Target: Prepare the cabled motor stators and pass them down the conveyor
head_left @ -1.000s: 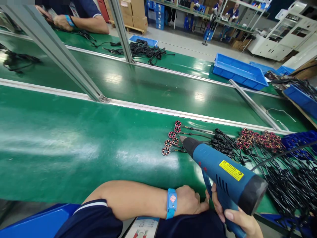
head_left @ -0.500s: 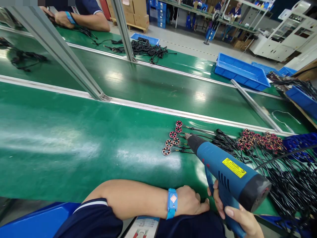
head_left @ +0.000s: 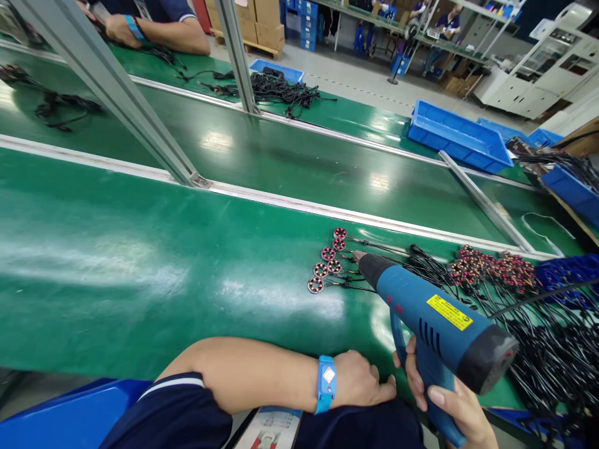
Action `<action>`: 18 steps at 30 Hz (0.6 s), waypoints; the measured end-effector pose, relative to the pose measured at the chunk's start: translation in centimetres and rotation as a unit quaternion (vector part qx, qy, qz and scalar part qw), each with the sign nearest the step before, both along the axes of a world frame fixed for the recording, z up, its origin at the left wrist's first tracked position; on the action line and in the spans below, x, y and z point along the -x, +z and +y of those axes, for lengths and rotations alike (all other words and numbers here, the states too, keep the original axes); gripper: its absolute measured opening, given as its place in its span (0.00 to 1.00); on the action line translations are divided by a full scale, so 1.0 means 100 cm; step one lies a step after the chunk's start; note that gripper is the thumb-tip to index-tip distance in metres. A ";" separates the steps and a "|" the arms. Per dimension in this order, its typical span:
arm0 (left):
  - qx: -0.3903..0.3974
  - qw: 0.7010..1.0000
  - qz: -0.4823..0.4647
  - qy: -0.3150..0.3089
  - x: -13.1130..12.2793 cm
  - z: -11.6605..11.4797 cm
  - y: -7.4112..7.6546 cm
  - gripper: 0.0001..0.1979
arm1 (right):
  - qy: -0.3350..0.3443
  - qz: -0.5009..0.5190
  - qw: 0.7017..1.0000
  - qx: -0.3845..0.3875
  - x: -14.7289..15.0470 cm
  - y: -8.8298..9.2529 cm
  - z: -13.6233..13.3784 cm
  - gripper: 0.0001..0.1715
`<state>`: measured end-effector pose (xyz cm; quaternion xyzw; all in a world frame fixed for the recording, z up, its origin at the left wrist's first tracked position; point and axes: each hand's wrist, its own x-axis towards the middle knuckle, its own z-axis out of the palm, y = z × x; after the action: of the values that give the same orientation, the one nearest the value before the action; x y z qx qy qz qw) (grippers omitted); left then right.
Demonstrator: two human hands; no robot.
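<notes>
My right hand (head_left: 449,396) is wrapped round the handle of a blue heat gun (head_left: 421,305) with a black rear cap and a yellow label. Its metal nozzle points left, just above the wires of several small ring-shaped copper coils (head_left: 321,269). These coils lie in a slanting column on the green table, with black cables running off to the right. My left hand (head_left: 358,377), wearing a blue wrist strap (head_left: 326,383), rests at the table's near edge. Its fingers are curled in, and I see nothing in them.
At the right lie a heap of coils (head_left: 491,268) and many black cables (head_left: 543,349). A metal rail (head_left: 299,209) and an upright post (head_left: 135,106) border the bench. Across it are a blue tray (head_left: 458,134), a cable pile (head_left: 285,90) and another person's arm (head_left: 173,37).
The heat gun has shifted slightly to the right in my right hand. The left hand and the coils stay in place; the view has moved a little.
</notes>
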<state>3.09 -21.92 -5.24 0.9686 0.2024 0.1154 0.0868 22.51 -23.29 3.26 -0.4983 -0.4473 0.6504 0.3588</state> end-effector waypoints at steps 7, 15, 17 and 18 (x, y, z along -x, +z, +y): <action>0.029 0.999 0.023 -0.003 0.000 0.001 0.001 0.18 | -0.004 0.007 1.000 0.008 0.007 0.002 0.003 0.28; 0.024 1.000 0.007 -0.006 0.001 0.003 0.006 0.16 | 0.030 0.057 0.997 -0.034 0.008 -0.004 0.022 0.29; 0.025 1.000 0.009 -0.008 0.001 0.004 0.005 0.16 | 0.014 0.078 0.996 -0.044 0.010 -0.006 0.026 0.28; 0.025 1.000 0.011 -0.010 0.001 0.004 0.005 0.16 | 0.009 0.083 0.995 -0.045 0.011 -0.006 0.027 0.28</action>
<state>2.95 -21.52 -4.71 0.9692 0.1970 0.0985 0.1100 21.42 -20.62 2.61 -0.4219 -0.4495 0.6717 0.4109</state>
